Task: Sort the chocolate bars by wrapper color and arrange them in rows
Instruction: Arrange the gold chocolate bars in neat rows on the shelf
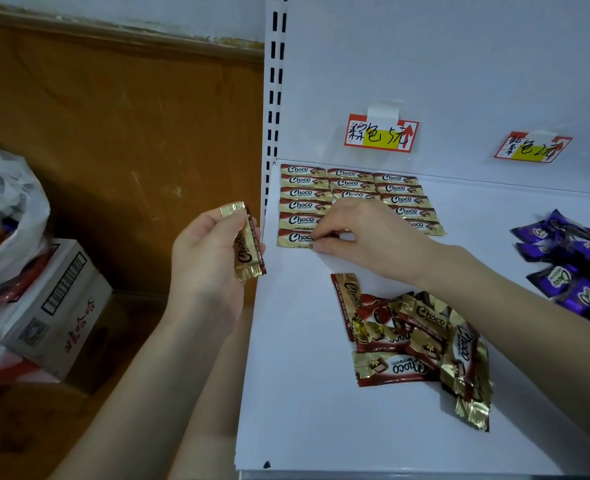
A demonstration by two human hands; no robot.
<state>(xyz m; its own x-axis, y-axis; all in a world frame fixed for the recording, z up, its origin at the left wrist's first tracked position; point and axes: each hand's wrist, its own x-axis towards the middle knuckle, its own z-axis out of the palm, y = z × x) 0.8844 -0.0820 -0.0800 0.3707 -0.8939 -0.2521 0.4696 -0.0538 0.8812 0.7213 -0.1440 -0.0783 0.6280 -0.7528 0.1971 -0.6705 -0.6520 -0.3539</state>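
The rowed bars [304,192] are wrapped in gold with a dark red band, and "Choco" is lettered in black on a pale patch. The same gold and red are carried by the loose pile [421,344] and the single bar [248,240]. The purple bars [570,265] are marked with white ovals. The shelf [304,410] is white. The labels [381,133] are bordered in red, patched in yellow and inscribed in black.
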